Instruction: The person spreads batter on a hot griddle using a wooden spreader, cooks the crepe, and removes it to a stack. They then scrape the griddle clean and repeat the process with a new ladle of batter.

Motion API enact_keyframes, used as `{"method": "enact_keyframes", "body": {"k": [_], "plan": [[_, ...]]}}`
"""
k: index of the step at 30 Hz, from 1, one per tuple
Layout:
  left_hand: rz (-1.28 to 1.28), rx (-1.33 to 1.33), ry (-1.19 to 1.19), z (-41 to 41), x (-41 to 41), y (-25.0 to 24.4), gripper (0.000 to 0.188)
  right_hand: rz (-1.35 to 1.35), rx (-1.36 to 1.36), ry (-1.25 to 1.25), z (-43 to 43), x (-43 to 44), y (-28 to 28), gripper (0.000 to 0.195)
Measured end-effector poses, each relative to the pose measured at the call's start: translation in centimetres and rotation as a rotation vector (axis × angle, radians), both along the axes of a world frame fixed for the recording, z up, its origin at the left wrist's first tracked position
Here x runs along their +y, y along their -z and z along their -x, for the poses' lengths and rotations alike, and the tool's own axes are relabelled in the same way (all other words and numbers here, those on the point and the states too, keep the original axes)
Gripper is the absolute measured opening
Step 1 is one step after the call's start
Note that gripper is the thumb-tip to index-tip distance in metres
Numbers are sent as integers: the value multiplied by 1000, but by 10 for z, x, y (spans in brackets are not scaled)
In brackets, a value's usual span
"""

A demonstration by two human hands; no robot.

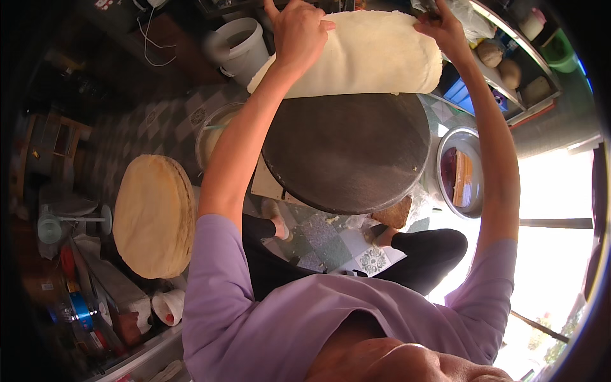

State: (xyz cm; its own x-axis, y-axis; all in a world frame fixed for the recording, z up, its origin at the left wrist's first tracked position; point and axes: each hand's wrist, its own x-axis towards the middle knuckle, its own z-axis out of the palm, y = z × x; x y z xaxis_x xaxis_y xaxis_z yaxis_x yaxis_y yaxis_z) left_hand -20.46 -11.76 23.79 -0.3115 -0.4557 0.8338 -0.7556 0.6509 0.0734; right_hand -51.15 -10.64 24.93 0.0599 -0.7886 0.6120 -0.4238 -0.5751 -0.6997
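A wide, thin pale flatbread sheet hangs between my two hands over the far part of a round dark griddle. My left hand pinches its upper left edge between thumb and fingers. At the upper right corner my right hand grips the sheet, partly cut off by the picture's top. The sheet covers the griddle's far rim; the near surface is bare and dark. A stack of round flatbreads stands to the left of my left arm.
A metal basin with a wooden block stands right of the griddle. Behind on the left is a white bucket. A clear-rimmed bowl sits partly behind my left forearm. Shelves holding goods stand at the upper right.
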Motion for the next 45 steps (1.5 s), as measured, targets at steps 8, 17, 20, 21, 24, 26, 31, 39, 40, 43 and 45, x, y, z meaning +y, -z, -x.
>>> {"method": "enact_keyframes", "body": {"k": [8, 17, 20, 21, 24, 26, 31, 39, 40, 43, 45], "plan": [[81, -50, -2, 23, -12, -23, 13, 123, 219, 408, 34, 142, 56, 55], [37, -176, -63, 3, -36, -11, 23, -712, 930, 211, 71, 120, 184, 38], [29, -181, -48, 7, -25, -15, 23, -744, 914, 227, 55, 66, 197, 37], [58, -163, -30, 4, -26, -16, 23, -699, 950, 204, 42, 54, 195, 37], [66, -121, -18, 3, -22, -18, 24, -644, 931, 248, -1, 37, 200, 37], [57, -88, -33, 0, -21, -19, 22, -626, 879, 236, -13, 42, 201, 36], [35, -68, -84, -28, -28, -23, 21, -558, 692, 43, -40, 94, 153, 38], [56, -28, -150, -11, -31, -42, 26, -637, 776, 158, 35, 100, 124, 37], [39, -18, -131, -7, -36, -42, 25, -560, 906, 188, 44, 93, 145, 37], [70, -24, -145, -5, -34, -42, 25, -643, 1007, 191, 26, 65, 174, 34], [78, -32, -146, -9, -27, -43, 24, -676, 979, 254, 0, 37, 183, 32]]}}
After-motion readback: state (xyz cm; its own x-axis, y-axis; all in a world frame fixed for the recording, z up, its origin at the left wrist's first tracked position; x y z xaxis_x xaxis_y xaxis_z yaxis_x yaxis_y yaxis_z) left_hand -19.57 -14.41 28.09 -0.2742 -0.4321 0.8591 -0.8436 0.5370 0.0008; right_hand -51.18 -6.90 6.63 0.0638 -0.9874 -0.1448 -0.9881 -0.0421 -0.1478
